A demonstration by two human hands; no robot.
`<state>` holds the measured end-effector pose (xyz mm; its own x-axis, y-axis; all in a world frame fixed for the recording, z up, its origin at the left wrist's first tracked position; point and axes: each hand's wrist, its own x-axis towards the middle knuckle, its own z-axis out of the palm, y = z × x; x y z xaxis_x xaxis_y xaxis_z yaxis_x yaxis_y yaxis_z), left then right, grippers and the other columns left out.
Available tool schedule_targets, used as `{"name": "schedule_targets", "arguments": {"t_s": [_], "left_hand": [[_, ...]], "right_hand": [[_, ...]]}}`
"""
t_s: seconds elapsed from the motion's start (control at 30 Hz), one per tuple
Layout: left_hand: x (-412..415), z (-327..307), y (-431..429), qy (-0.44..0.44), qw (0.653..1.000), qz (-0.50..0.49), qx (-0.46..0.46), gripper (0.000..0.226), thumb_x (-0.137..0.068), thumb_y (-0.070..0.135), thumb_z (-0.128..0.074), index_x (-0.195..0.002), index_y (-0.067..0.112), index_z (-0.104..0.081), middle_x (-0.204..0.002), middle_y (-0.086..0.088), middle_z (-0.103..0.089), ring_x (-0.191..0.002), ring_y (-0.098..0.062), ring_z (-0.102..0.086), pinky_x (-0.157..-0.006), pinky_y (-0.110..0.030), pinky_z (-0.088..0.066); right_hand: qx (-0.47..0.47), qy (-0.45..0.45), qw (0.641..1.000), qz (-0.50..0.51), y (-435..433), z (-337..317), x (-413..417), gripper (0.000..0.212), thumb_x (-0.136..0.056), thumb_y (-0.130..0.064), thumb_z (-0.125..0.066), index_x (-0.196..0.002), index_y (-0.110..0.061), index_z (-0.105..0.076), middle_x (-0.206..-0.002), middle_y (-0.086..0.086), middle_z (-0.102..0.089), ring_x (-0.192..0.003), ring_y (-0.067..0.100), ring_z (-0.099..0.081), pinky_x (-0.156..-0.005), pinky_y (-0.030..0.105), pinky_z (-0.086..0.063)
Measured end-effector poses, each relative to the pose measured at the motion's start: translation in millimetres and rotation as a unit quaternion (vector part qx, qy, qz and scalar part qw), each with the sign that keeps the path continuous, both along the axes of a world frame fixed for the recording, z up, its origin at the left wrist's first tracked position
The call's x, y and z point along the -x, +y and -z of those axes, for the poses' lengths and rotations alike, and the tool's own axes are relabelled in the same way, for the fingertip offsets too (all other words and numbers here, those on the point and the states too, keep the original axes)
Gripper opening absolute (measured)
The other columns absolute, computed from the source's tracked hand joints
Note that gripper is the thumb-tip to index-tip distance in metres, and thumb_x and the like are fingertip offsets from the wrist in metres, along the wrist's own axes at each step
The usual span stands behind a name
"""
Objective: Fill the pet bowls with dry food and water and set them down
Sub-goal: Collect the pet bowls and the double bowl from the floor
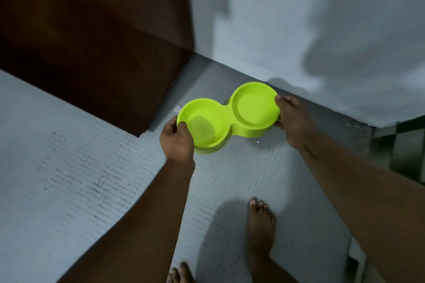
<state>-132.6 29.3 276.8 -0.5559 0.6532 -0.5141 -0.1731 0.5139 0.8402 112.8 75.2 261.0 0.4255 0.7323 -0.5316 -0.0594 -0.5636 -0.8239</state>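
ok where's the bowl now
The bowl is mid head view, low near the floor by the wall, left hand and right hand gripping its ends.

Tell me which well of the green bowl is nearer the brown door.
The well the left hand grips; the other well, in the right hand, is by the white wall.

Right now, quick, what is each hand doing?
Left hand: gripping the left end of the green double bowl, thumb over the rim.
Right hand: gripping the bowl's right end, thumb on the rim.
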Motion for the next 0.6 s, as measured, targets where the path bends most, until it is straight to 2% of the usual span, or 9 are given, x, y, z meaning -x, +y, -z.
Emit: {"name": "schedule_targets", "arguments": {"t_s": [0.1, 0.23, 0.37, 0.47, 0.6], "left_hand": [[6.6, -49.8, -10.1, -0.001, 0.999, 0.039, -0.009, 0.032, -0.097, 0.002, -0.049, -0.118, 0.007, -0.072, -0.107, -0.012, -0.07, -0.094, -0.024, -0.063, -0.087, -0.036, -0.052], [15.8, -137.8, -29.1, -0.035, 0.996, 0.075, -0.036, 0.035, -0.099, 0.002, -0.048, -0.127, 0.005, -0.069, -0.111, -0.012, -0.07, -0.098, -0.023, -0.064, -0.085, -0.031, -0.049], [23.1, -224.6, -53.1, -0.06, 0.989, 0.117, -0.068, 0.039, -0.1, 0.001, -0.046, -0.134, 0.006, -0.064, -0.117, -0.01, -0.07, -0.101, -0.02, -0.065, -0.084, -0.028, -0.051], [32.4, -274.3, -75.4, -0.034, 0.978, 0.168, -0.121, 0.032, -0.102, 0.001, -0.05, -0.126, 0.014, -0.066, -0.11, -0.002, -0.072, -0.097, -0.013, -0.066, -0.086, -0.027, -0.052], [46.7, -314.5, -96.5, -0.018, 0.967, 0.209, -0.144, 0.024, -0.102, 0.009, -0.06, -0.118, 0.023, -0.07, -0.115, -0.003, -0.074, -0.104, -0.016, -0.067, -0.096, -0.035, -0.051]], "right_hand": [[-0.007, 0.017, 0.999, 0.033, -33.0, -57.1, 5.9, 0.013, -0.098, -0.03, -0.06, -0.086, -0.027, -0.063, -0.093, -0.001, -0.065, -0.095, 0.022, -0.061, -0.081, 0.042, -0.055], [-0.026, 0.024, 0.995, 0.091, -87.6, -147.7, 11.8, 0.011, -0.097, -0.027, -0.062, -0.087, -0.027, -0.066, -0.095, 0.003, -0.067, -0.096, 0.023, -0.062, -0.093, 0.049, -0.053], [-0.051, 0.043, 0.99, 0.128, -140.1, -228.0, 16.8, 0.007, -0.098, -0.028, -0.061, -0.094, -0.024, -0.066, -0.104, 0.009, -0.067, -0.096, 0.025, -0.06, -0.081, 0.042, -0.054], [-0.074, 0.06, 0.984, 0.149, -174.6, -273.6, 21.8, 0.006, -0.099, -0.025, -0.06, -0.097, -0.022, -0.065, -0.103, 0.012, -0.063, -0.092, 0.025, -0.058, -0.069, 0.033, -0.053], [-0.086, 0.064, 0.981, 0.16, -208.4, -320.2, 28.3, 0.016, -0.097, -0.027, -0.063, -0.109, -0.018, -0.066, -0.109, 0.014, -0.067, -0.096, 0.029, -0.061, -0.067, 0.033, -0.055]]}}
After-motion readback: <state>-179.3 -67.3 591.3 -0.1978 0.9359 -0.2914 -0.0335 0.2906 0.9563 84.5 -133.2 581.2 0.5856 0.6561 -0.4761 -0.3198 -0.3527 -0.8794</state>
